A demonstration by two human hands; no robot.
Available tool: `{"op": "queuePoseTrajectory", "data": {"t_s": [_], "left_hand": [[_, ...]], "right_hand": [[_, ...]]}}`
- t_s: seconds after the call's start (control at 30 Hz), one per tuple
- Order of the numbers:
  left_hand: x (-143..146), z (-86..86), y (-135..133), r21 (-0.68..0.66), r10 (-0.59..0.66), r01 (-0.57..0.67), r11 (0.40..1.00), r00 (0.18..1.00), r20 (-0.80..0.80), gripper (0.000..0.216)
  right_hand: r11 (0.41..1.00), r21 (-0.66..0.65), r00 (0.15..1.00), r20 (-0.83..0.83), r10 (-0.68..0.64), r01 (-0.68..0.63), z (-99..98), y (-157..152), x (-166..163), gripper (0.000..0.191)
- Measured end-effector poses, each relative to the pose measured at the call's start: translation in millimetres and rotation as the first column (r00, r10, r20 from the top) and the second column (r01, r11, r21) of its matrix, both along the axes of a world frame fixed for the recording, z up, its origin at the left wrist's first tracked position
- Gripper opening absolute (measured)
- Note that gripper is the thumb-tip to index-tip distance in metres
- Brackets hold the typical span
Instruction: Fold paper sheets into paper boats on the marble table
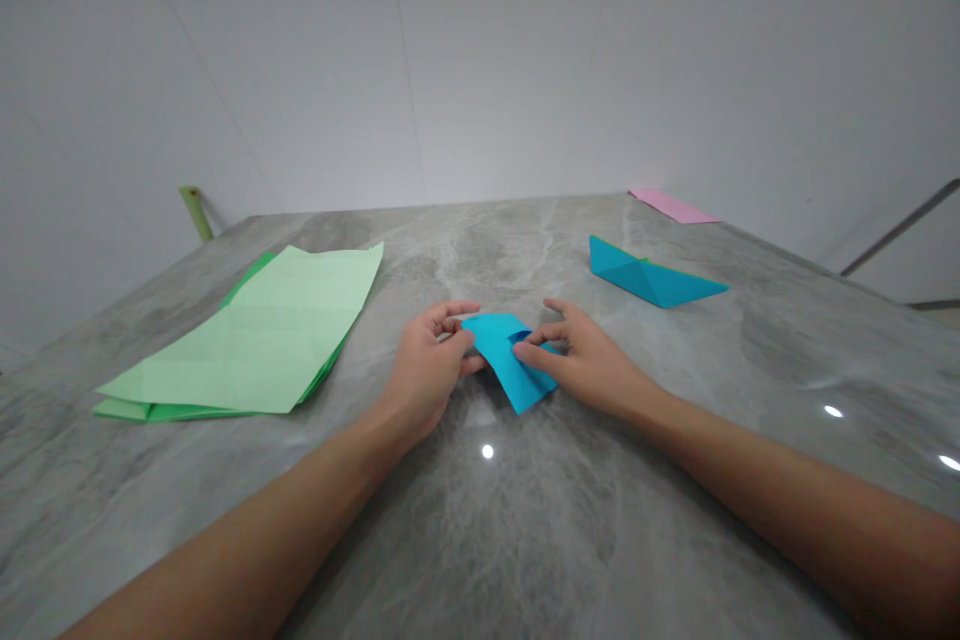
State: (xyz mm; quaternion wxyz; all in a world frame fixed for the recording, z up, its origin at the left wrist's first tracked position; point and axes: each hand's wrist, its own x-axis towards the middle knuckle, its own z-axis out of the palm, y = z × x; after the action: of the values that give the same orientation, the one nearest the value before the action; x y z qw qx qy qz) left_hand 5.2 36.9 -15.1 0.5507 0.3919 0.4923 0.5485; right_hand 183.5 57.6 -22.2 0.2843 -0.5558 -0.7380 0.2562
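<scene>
A small folded piece of blue paper (511, 360) is held just above the grey marble table (525, 520), near its middle. My left hand (429, 360) pinches the paper's left edge between thumb and fingers. My right hand (585, 360) grips its right side, with the thumb pressed on top and the fingers behind. A corner of the paper points down toward me. Both forearms reach in from the bottom of the view.
A finished blue paper boat (651, 277) lies on the table at the right. A stack of light green sheets (255, 335) with darker green beneath lies at the left. A pink sheet (673, 206) rests at the far right edge. A white wall stands behind.
</scene>
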Motion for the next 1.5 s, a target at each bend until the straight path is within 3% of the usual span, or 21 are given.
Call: {"op": "queuePoseTrajectory", "data": {"t_s": [0.13, 0.2, 0.3, 0.4, 0.57, 0.67, 0.73, 0.8, 0.87, 0.97, 1.1, 1.2, 1.5], "left_hand": [[-1.0, 1.7, -3.4, -0.017, -0.108, 0.108, 0.994, 0.994, -0.021, 0.027], [-4.6, 1.4, -2.5, 0.002, -0.163, 0.165, 0.986, 0.977, -0.14, 0.025], [-13.2, -3.5, 4.3, 0.097, -0.091, 0.141, 0.985, 0.91, -0.404, 0.021], [-20.8, -10.8, 12.7, 0.126, -0.039, 0.137, 0.982, 0.814, -0.579, 0.016], [-22.5, -13.2, 14.0, 0.054, -0.18, 0.286, 0.957, 0.728, -0.661, 0.016], [-21.1, -9.1, 9.8, 0.063, -0.195, 0.351, 0.934, 0.651, -0.733, 0.017], [-21.4, -6.1, 7.8, 0.148, -0.132, 0.386, 0.911, 0.611, -0.781, 0.019], [-22.6, -3.9, 6.7, 0.288, -0.054, 0.46, 0.84, 0.598, -0.799, 0.015], [-24.1, -3.1, 6.1, 0.381, -0.047, 0.581, 0.72, 0.588, -0.807, 0.014], [-25.4, -4.2, 5.7, 0.367, -0.161, 0.73, 0.577, 0.542, -0.825, 0.014], [-24.9, -5.0, 6.0, 0.285, -0.263, 0.815, 0.505, 0.459, -0.848, 0.017], [-24.5, -2.3, 6.3, 0.25, -0.249, 0.837, 0.488, 0.408, -0.878, 0.015], [-25.5, -3.7, 6.1, 0.172, -0.265, 0.829, 0.532, 0.357, -0.896, 0.007]], "right_hand": [[0.999, -0.004, 0.999, -0.019, 0.033, -0.033, 2.7, -0.1, 1.8, 0.012], [0.997, -0.007, 0.997, -0.003, 0.076, -0.076, 3.0, 0.4, 4.5, 0.01], [0.987, 0.02, 0.986, 0.052, 0.16, -0.162, 1.6, 1.1, 8.1, 0.006], [0.985, 0.054, 0.979, 0.133, 0.156, -0.164, 0.2, 0.4, 7.9, 0.004], [0.986, -0.038, 0.955, 0.244, 0.168, -0.163, 4.4, -2.3, 5.5, 0.012], [0.958, -0.057, 0.913, 0.29, 0.286, -0.282, 9.1, -2.2, 10.1, 0.008], [0.906, -0.054, 0.859, 0.3, 0.415, -0.419, 11.7, -1.4, 14.9, 0.008], [0.848, -0.065, 0.8, 0.3, 0.52, -0.527, 13.4, -0.4, 19.1, 0.008], [0.815, -0.08, 0.768, 0.291, 0.57, -0.574, 14.2, 0.2, 21.7, 0.007], [0.803, -0.084, 0.762, 0.272, 0.588, -0.59, 15.0, -0.1, 22.7, 0.009], [0.805, -0.117, 0.76, 0.275, 0.589, -0.581, 18.1, -2.0, 20.8, 0.011], [0.805, -0.156, 0.744, 0.313, 0.59, -0.573, 21.6, -3.6, 19.0, 0.01], [0.823, -0.174, 0.775, 0.278, 0.568, -0.541, 18.1, -5.6, 14.8, 0.009]]}}
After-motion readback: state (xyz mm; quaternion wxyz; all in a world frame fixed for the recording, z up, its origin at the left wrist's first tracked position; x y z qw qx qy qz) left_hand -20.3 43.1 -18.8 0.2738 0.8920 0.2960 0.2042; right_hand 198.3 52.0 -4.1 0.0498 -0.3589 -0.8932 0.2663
